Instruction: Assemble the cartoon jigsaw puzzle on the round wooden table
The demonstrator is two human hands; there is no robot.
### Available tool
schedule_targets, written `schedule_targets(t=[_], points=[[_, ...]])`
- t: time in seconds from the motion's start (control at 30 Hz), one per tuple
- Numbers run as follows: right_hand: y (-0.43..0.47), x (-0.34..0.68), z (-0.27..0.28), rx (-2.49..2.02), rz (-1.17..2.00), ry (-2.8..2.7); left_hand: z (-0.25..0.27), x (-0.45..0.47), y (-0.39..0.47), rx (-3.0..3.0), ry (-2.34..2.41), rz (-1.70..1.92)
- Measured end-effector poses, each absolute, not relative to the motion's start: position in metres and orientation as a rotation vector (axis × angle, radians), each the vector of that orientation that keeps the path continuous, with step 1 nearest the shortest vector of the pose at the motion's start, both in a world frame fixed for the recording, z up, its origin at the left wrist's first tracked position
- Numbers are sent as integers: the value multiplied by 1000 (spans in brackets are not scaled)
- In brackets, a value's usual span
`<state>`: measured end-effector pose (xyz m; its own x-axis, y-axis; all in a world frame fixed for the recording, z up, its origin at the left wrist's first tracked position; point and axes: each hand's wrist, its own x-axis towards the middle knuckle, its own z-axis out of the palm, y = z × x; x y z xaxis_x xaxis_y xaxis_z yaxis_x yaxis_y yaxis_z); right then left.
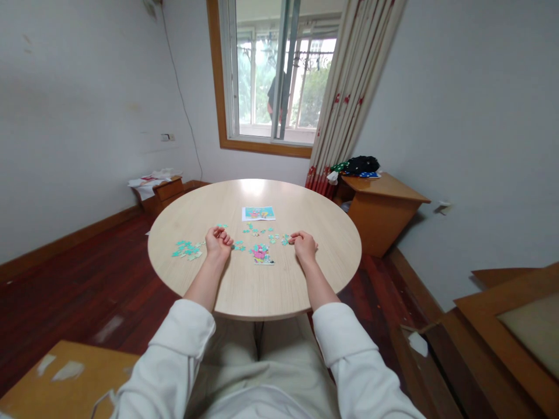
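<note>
On round, pale wood-grain worktop [244, 291], could split partly joined pink-and-teal jigsaw section [261, 255], between loosely curled left hand [219, 241] and bent-fingered right hand [304, 243], by brushing it; could scatter small turquoise jigsaw pieces [187, 249] by sweeping across; cannot tell if gripping any with either.

On the bench [253, 294], a picture card [259, 213] lies farthest back; before it, scattered pieces [255, 233]; nearer the person, between left hand [219, 241] and right hand [303, 244], the joined section [261, 255]; left of the left hand, a piece pile [187, 250]; behind the bench, a window [255, 87], with a curtain [349, 99] at its right; behind right, a cabinet [375, 221] with cloths [360, 166] on top.
</note>
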<state>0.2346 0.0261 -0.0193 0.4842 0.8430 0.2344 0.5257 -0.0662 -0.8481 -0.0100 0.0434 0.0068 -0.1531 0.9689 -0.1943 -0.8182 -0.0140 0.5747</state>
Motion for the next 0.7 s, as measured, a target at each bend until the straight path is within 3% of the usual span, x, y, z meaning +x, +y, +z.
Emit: schedule_targets(t=[0.27,0.7], points=[[31,241,-26,-1798,258,-1227,10,-9,41,274,663,1598],[44,256,-32,-1495,447,-821,8,-9,42,289,662,1598]])
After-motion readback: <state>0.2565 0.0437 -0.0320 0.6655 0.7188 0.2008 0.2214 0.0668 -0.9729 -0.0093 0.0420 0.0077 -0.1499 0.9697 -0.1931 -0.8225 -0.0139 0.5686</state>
